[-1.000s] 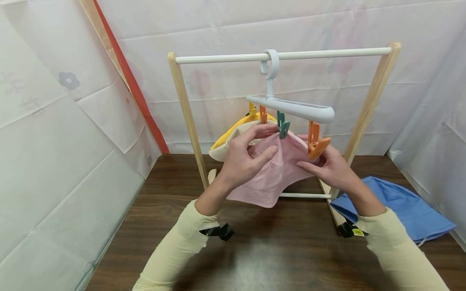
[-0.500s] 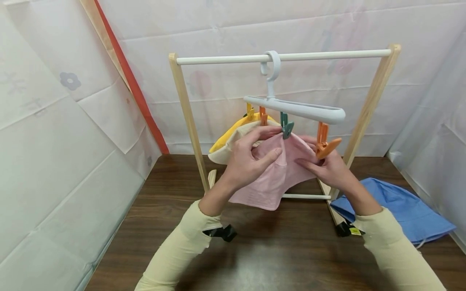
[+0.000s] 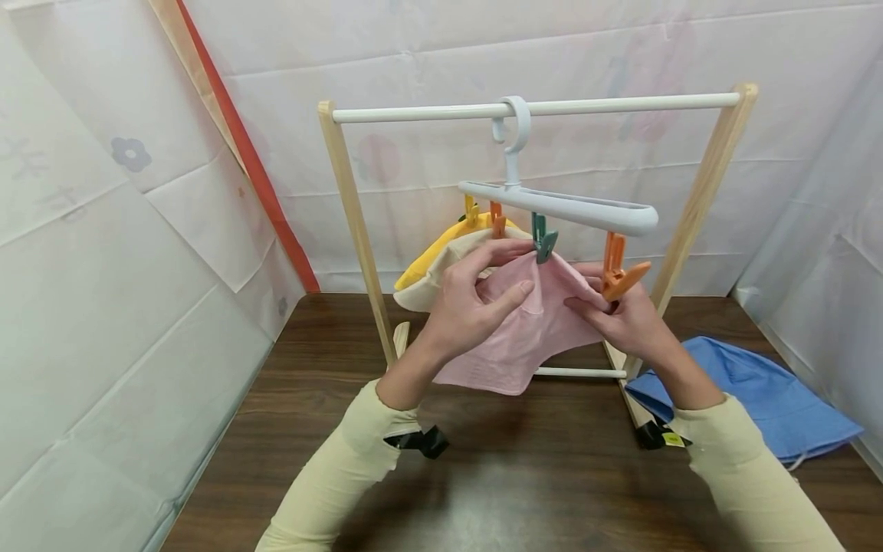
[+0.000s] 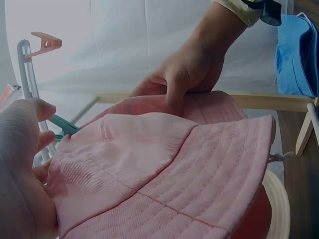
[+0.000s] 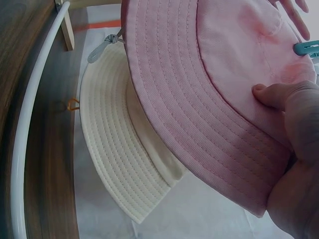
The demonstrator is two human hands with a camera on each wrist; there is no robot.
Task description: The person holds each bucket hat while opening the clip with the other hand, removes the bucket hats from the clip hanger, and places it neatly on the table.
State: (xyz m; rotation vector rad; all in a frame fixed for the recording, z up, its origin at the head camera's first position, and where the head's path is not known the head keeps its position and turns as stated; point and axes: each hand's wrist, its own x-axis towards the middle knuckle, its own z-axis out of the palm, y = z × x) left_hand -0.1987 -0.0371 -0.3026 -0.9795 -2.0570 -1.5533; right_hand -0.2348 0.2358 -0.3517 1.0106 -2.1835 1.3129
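A pink bucket hat (image 3: 517, 330) hangs folded from the green clip (image 3: 543, 239) on a white hanger (image 3: 579, 208). My left hand (image 3: 472, 295) holds the hat's crown beside that clip, thumb on the near side. At the hat's right part, my right hand (image 3: 628, 314) pinches the fabric, its thumb (image 5: 271, 94) on the crown and the other fingers hidden behind. An orange clip (image 3: 617, 272) hangs in front of the right hand in the head view; the left wrist view shows this orange clip (image 4: 47, 44) apart from the hat.
Behind the pink hat, a cream hat (image 3: 421, 291) and a yellow hat (image 3: 434, 249) hang from other clips. The hanger hooks over the white rail (image 3: 621, 103) of a wooden-legged rack. A blue hat (image 3: 766, 399) lies on the dark table (image 3: 524, 491) at the right.
The hanger's right end and its orange clip have swung to the right. Both hands keep hold of the pink hat, which has shifted slightly right.
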